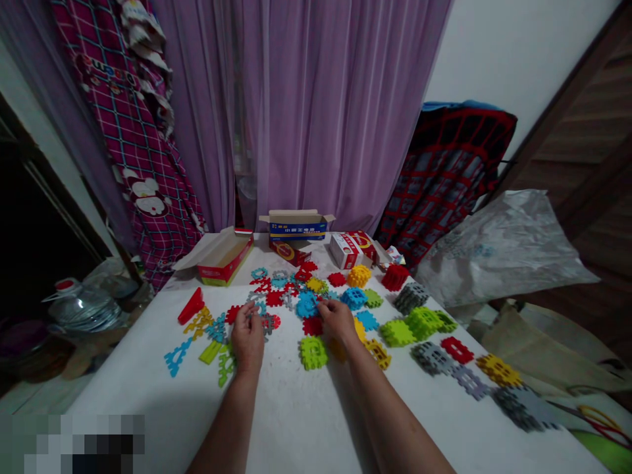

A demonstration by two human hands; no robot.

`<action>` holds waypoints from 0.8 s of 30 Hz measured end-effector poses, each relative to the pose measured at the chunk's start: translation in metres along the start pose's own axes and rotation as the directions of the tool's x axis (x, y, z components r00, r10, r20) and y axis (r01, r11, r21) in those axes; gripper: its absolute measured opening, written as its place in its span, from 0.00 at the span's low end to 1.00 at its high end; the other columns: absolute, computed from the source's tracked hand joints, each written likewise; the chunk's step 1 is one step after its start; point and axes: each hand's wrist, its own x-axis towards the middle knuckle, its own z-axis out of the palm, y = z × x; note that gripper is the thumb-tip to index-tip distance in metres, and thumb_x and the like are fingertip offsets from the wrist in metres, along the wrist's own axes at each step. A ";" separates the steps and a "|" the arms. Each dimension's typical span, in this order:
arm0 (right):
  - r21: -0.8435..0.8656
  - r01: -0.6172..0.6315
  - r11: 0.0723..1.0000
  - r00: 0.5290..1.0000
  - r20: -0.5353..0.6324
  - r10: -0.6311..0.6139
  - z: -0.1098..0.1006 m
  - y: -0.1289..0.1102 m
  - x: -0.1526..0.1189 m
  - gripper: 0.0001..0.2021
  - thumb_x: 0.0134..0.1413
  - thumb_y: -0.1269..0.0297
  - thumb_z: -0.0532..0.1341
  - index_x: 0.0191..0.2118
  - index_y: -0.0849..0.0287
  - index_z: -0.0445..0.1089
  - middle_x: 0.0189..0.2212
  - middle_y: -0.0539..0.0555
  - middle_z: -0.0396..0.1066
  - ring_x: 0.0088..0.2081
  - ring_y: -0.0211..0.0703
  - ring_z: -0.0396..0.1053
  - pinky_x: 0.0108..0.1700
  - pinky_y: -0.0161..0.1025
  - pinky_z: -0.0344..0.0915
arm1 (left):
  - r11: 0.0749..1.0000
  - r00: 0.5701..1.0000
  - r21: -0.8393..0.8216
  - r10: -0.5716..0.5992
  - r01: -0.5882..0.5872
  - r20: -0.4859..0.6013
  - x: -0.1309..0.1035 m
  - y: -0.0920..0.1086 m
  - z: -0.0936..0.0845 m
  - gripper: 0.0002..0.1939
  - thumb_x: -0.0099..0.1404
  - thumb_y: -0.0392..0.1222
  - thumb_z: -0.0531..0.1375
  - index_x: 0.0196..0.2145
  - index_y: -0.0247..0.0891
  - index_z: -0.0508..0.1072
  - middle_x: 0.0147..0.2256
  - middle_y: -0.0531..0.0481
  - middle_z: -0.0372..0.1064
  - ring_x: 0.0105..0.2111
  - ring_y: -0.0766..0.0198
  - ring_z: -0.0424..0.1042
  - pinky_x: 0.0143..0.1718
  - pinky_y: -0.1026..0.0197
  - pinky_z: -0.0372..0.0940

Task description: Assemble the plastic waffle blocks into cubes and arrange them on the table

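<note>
My right hand (340, 321) is closed, thumb and fingers pressed together at the edge of a blue interlocking building piece (307, 304). A red piece (313, 326) lies just below that blue one, and a green square piece (313, 353) sits nearer to me. Further left, my left hand (248, 339) has its fingers curled and pinched together; what they hold, if anything, is too small to tell. Beside its fingertips are a red piece (232, 314) and a grey piece (268, 322). Loose red, teal and grey pieces (274, 298) are scattered between and beyond both hands.
Stacks of green (423, 321), dark grey (411, 297) and yellow pieces (498, 370) stand along the white table's right side. Opened cardboard boxes, one blue (298, 230) and one red-and-green (226, 262), line the back. A red triangular piece (191, 305) lies at left.
</note>
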 end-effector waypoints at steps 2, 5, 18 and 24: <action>-0.013 -0.062 0.998 0.998 -0.022 0.062 -0.003 0.008 -0.005 0.18 0.64 0.62 0.49 0.42 0.57 0.77 0.32 0.50 0.78 0.32 0.39 0.75 0.29 0.30 0.62 | 1.000 1.000 -0.003 -0.006 0.006 0.001 0.000 0.001 0.000 0.14 0.60 0.43 0.54 0.44 0.40 0.69 0.40 0.47 0.74 0.28 0.65 0.74 0.32 0.63 0.70; -0.062 -0.112 0.992 0.992 -0.067 0.108 -0.010 0.017 -0.014 0.17 0.62 0.64 0.51 0.47 0.57 0.75 0.38 0.54 0.78 0.38 0.43 0.75 0.35 0.33 0.64 | 1.000 1.000 0.008 -0.007 0.007 -0.001 0.000 0.002 -0.001 0.14 0.60 0.43 0.54 0.44 0.40 0.70 0.40 0.47 0.75 0.27 0.65 0.74 0.31 0.63 0.69; -0.288 0.185 0.940 0.982 0.082 -0.168 -0.016 0.021 -0.011 0.29 0.55 0.73 0.55 0.63 0.50 0.62 0.53 0.55 0.68 0.52 0.46 0.63 0.50 0.36 0.58 | 1.000 1.000 -0.011 0.019 -0.019 -0.014 0.002 -0.007 0.002 0.14 0.60 0.40 0.55 0.44 0.40 0.71 0.39 0.49 0.75 0.26 0.68 0.74 0.29 0.66 0.68; -0.322 0.243 0.915 0.969 0.132 -0.211 -0.015 0.020 -0.001 0.22 0.53 0.65 0.59 0.55 0.53 0.70 0.46 0.57 0.71 0.48 0.48 0.65 0.47 0.37 0.58 | 1.000 1.000 0.004 0.008 -0.008 -0.008 0.002 -0.004 0.003 0.15 0.59 0.38 0.55 0.44 0.39 0.71 0.39 0.48 0.75 0.27 0.67 0.74 0.30 0.65 0.68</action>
